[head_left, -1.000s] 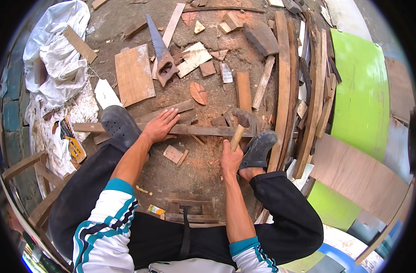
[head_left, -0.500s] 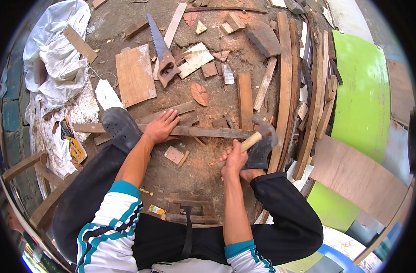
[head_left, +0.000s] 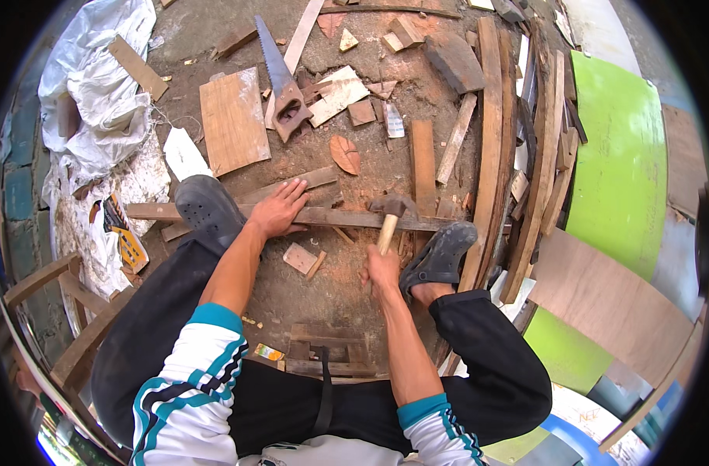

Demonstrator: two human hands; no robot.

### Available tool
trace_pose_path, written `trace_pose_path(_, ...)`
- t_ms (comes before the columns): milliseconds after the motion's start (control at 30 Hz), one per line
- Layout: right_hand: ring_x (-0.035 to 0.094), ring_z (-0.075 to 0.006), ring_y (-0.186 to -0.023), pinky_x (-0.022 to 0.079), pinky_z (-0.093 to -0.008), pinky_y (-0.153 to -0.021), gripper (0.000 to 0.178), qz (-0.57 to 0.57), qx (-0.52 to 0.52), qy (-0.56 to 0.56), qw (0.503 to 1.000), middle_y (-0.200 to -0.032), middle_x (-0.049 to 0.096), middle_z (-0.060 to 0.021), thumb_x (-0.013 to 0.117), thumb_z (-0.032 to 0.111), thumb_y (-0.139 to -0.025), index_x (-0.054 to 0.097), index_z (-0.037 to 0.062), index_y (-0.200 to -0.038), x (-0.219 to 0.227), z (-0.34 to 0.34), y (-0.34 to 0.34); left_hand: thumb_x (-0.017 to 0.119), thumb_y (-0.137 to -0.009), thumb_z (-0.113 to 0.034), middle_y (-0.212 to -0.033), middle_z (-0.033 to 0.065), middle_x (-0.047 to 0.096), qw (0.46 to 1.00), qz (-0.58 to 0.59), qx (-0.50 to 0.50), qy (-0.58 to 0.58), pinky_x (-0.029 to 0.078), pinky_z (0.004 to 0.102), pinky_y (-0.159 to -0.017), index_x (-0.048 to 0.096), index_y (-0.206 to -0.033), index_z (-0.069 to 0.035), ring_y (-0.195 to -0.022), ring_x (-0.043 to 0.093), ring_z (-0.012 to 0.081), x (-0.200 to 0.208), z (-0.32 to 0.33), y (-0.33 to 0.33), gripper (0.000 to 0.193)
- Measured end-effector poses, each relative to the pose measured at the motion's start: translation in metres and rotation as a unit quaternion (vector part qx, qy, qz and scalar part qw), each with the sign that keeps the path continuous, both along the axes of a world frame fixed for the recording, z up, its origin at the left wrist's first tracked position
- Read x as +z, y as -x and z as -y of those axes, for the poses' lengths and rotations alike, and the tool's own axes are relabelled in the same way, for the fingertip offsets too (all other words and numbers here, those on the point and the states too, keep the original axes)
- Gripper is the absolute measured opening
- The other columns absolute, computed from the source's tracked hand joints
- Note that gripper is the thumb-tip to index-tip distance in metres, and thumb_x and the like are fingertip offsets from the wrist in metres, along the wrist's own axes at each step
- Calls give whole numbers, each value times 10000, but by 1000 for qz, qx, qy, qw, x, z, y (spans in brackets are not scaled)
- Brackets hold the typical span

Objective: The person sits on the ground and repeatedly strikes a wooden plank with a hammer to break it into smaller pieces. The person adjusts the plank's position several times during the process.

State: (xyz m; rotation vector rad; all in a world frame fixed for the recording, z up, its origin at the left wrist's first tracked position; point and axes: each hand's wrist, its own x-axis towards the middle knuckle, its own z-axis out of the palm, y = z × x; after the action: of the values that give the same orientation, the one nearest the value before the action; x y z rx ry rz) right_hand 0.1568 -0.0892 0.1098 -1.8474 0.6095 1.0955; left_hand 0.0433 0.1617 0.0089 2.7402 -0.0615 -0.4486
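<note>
A long wooden strip lies crosswise on the ground before me. My left hand rests on it with fingers stretched out, near another short board just behind. In my right hand is a hammer, gripped by its pale wooden handle; its rusty head is over the strip, and whether it touches cannot be told. My dark left clog stands on the strip's left part, and my right clog is by its right end. A small wood block sits nearer me.
Beyond lie a handsaw, a plywood piece, scraps and a stone block. Long planks line the right, beside a green sheet. White sacking is at left, a wooden frame near my lap.
The hammer has swung left, and its head now sits over the strip instead of near my right clog. My right hand shifted slightly left. My left hand stays on the strip.
</note>
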Motion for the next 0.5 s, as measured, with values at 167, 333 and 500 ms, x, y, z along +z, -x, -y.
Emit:
trace_pose_path(167,414,-125,-401,361,-307,-355,193,115,-69,-14,991,-581,411,10,605,182,-945,485,55,-865,35,7,-36,739,-822,-495,-1609,187,311,1000,4,9,7,256,448,-1227,461,-1433,-25,-1501,278,340,-3,-4,9,820)
trace_pose_path(333,515,-173,-411,427,-342,-374,272,404,93,74,907,-604,566,-80,623,228,-913,576,-39,-893,-18,22,-6,727,-827,-520,-1602,189,325,1000,24,-4,1,257,448,-1224,476,-1420,-20,-1499,281,343,-6,-1,-2,815)
trace_pose_path(500,602,-226,-457,478,-398,-452,279,123,122,109,979,-605,610,-120,608,229,-892,605,-43,-831,23,10,-46,731,-827,-522,-1597,201,327,1000,13,6,13,270,465,-1218,493,-1409,-5,-1498,281,348,-6,-6,3,814)
